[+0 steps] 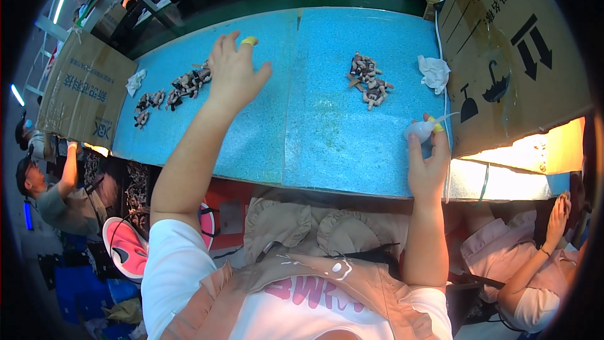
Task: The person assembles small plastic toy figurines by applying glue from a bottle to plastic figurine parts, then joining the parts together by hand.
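My left hand [236,74] is stretched over the blue tabletop [251,145], its fingers apart and a yellow cover on one fingertip. It is nearest to a row of small brown-and-beige doll-like figures [185,87], and the hand hides the row's right end. At the table's right side, my right hand [431,167] is closed around a small whitish squeeze bottle [418,130] whose thin nozzle points to the right. A yellow cover also sits on a finger of this hand. Between my hands, farther back, lies a loose cluster of similar figures [370,82].
Cardboard boxes border the table at left [85,85] and right [503,107]. Crumpled white tissues lie at the right [434,73] and left [135,82]. A white cable [446,110] runs along the right edge. Other people sit at left [63,195] and right [528,271].
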